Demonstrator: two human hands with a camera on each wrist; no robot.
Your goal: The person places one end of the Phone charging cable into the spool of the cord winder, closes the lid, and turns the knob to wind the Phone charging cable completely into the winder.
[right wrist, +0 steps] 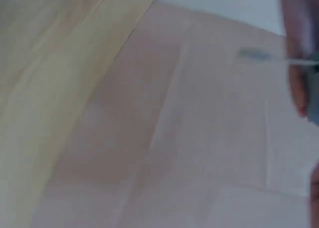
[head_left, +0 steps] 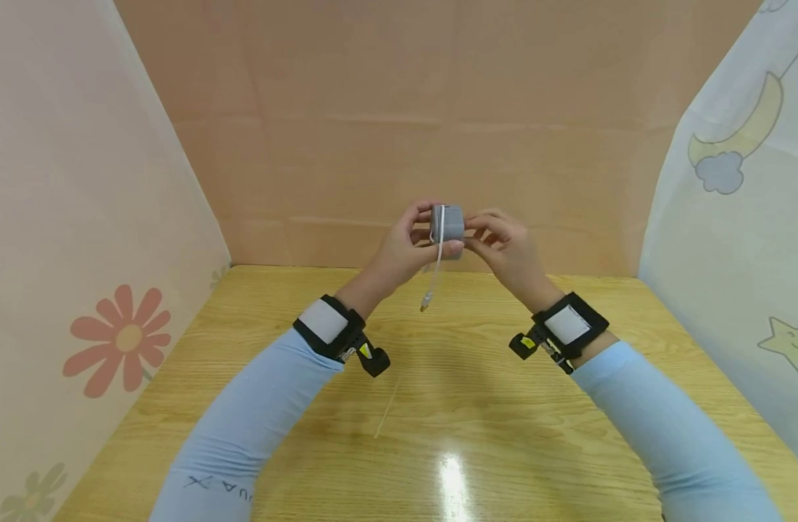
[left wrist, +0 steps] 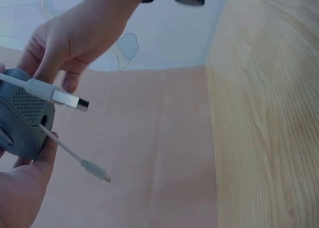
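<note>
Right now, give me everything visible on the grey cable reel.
The grey cable reel is a small, rounded, matte case that looks like plastic, with a textured patch on its face in the left wrist view. A thin white cable crosses it; a USB-A plug lies over its face and a smaller connector dangles below. It is held in the air above the wooden table, with the left hand gripping one side and the right hand pinching the other.
</note>
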